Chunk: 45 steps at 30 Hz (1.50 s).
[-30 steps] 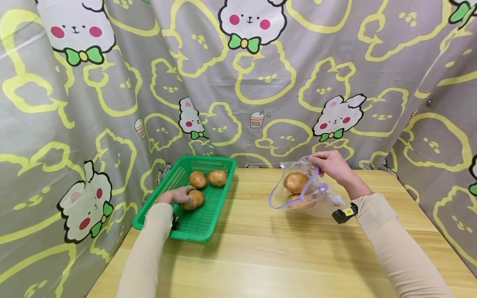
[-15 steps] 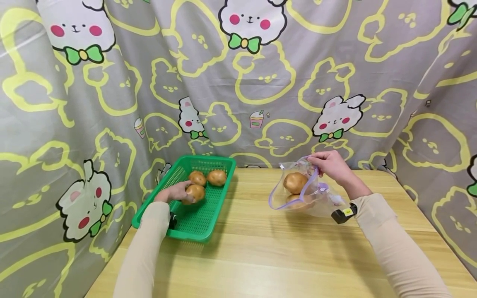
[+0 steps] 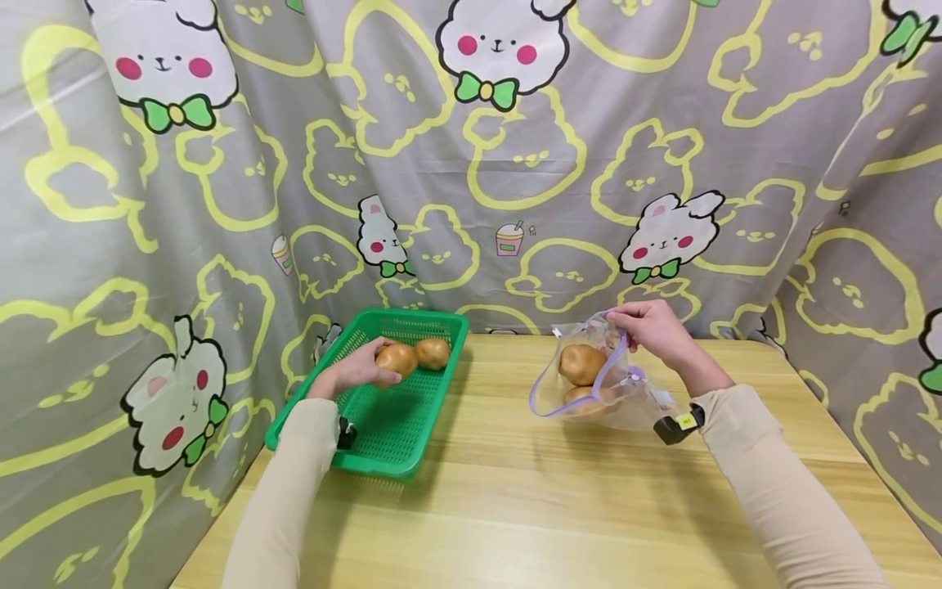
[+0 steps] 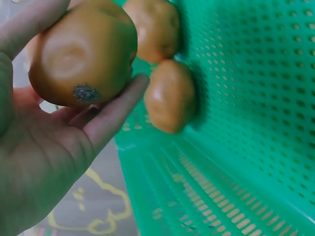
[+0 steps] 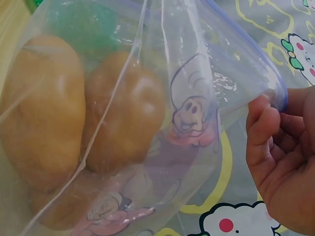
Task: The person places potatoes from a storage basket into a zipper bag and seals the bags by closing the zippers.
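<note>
My left hand (image 3: 356,366) grips a brown potato (image 3: 397,361) between thumb and fingers, above the green plastic basket (image 3: 430,425). In the left wrist view that potato (image 4: 83,54) has a dark rough patch on its skin. Two other potatoes lie together behind it, one (image 4: 171,96) close to the basket wall. With thumb and fingers, my right hand (image 3: 651,327) pinches the purple-edged rim of a clear zip bag (image 3: 548,397). The bag's mouth gapes toward the left, and several cartoon figures are printed on it. Potatoes (image 5: 42,110) sit inside, seen through the film.
Both the basket and the bag are on a wooden table (image 3: 500,491), the basket at the left. A grey patterned curtain (image 3: 545,164) hangs behind and on both sides. A small black camera (image 3: 679,424) is strapped to the right wrist.
My left hand has closed round the nearest potato and lifted it up and toward the back of the basket, hiding another potato behind it. The right hand and bag have stayed nearly still.
</note>
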Tool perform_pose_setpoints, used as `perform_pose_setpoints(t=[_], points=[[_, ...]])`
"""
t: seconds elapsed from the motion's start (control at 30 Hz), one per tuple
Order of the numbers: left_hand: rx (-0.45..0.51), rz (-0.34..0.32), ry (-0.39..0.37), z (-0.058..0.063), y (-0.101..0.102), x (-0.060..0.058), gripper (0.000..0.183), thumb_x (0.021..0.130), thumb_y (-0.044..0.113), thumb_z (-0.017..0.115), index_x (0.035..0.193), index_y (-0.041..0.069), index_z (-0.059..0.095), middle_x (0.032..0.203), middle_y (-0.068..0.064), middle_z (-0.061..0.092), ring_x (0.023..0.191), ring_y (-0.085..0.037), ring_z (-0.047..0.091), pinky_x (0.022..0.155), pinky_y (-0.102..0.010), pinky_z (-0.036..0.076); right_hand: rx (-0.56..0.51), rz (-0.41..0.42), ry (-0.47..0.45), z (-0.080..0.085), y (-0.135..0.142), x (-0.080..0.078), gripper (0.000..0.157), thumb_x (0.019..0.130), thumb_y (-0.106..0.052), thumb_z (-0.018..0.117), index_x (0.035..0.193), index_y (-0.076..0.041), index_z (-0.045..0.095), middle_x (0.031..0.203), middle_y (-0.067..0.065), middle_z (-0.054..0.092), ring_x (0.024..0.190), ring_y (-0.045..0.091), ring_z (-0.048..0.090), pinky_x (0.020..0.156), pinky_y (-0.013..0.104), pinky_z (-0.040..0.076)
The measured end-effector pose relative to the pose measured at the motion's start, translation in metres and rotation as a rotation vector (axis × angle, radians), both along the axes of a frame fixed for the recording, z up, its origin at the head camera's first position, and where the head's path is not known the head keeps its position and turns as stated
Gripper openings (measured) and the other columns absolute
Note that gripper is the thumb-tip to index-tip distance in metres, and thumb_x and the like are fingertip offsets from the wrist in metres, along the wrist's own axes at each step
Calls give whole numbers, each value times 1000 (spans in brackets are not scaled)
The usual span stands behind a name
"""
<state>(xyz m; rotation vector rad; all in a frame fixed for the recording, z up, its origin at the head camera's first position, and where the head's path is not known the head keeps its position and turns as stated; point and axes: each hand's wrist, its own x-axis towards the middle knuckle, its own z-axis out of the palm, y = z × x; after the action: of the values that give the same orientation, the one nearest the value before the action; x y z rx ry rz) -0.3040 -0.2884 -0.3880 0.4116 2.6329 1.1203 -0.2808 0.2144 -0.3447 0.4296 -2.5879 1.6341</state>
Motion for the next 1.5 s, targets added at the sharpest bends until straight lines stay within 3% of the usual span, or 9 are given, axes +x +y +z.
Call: perform_pose_setpoints(t=[0.2,0.37,0.63,1.0,1.27,1.5], points=[[54,-41,66,14,23,4,64,84,23,70,138,7,39,124,-18,50,103,-31,53,84,-44,45,0,-9,7,-2,0,-1,33,96,-22,57,108,7,66,67,4,55,51,13,49,52,33,50],[75,-39,118,29,50,10,66,84,28,71,139,13,37,126,-14,49,105,-29,53,86,-43,44,-25,-22,16,-1,-2,0,34,96,-22,57,107,10,65,66,3,55,51,11,48,49,30,48],[203,-55,112,48,103,26,57,86,26,70,131,7,41,121,-15,52,103,-28,55,86,-42,45,-36,-36,42,3,-2,-2,35,96,-22,57,107,10,65,64,-1,54,50,10,47,48,28,47],[270,-108,107,47,154,35,55,86,27,70,132,14,45,118,-9,55,101,-23,56,84,-39,47,-43,-58,65,9,-3,-2,35,95,-23,59,105,10,66,62,-3,54,48,9,46,47,26,46],[379,-141,142,41,185,37,53,87,19,69,133,9,44,124,-12,51,106,-23,55,87,-35,47,-37,-64,71,10,-5,-2,35,95,-23,59,105,10,66,63,-1,54,49,10,46,48,29,47],[562,-197,39,32,201,43,53,89,10,66,134,9,38,125,-20,45,106,-29,54,78,-38,54,-70,-44,74,6,-6,-3,34,95,-21,59,104,12,64,63,-1,54,48,10,46,45,26,45]])
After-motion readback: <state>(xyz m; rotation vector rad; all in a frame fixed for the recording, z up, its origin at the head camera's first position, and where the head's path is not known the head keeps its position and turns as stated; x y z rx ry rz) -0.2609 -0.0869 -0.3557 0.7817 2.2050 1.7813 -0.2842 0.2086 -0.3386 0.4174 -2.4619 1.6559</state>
